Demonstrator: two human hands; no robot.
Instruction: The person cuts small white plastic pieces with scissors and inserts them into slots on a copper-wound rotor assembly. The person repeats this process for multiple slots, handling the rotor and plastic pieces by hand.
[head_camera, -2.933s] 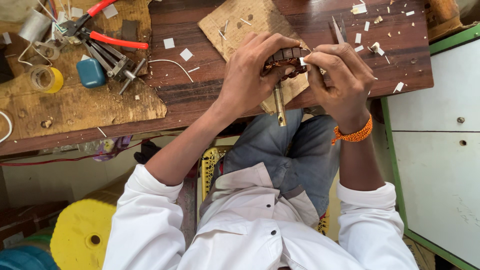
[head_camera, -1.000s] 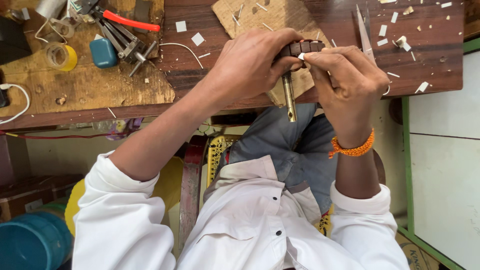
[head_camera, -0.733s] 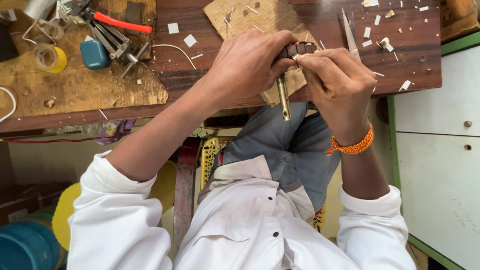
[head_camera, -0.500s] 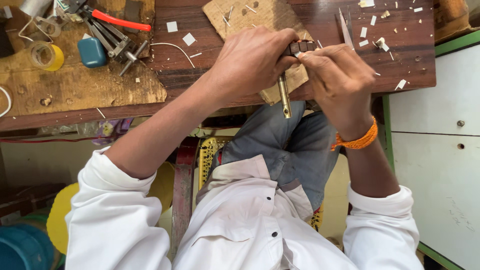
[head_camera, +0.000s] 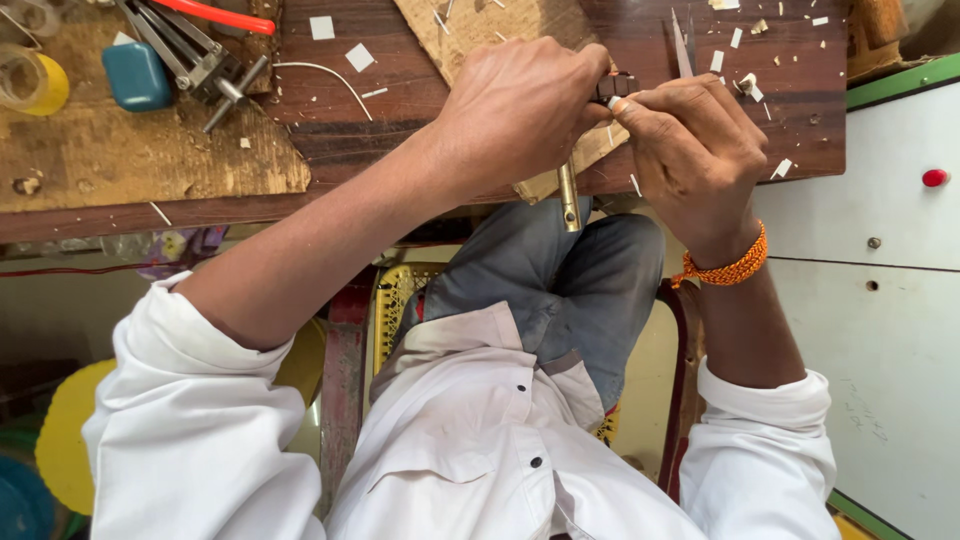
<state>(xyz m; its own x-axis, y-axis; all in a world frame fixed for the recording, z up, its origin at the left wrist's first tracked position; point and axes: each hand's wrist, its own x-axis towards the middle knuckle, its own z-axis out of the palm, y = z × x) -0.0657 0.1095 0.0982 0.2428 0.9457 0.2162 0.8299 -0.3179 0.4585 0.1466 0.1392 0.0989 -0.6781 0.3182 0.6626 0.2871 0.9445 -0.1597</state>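
Both hands meet over the near edge of the bench: your left hand is clenched around a small dark part on a brass shaft, and your right hand pinches at the part's exposed end with thumb and forefinger. The part sits between the two hands, touching both; the shaft's long axis runs from the part straight toward your lap, free end pointing at you. Outward lie a cardboard piece, white scraps, pliers and a blue block, well apart to the left.
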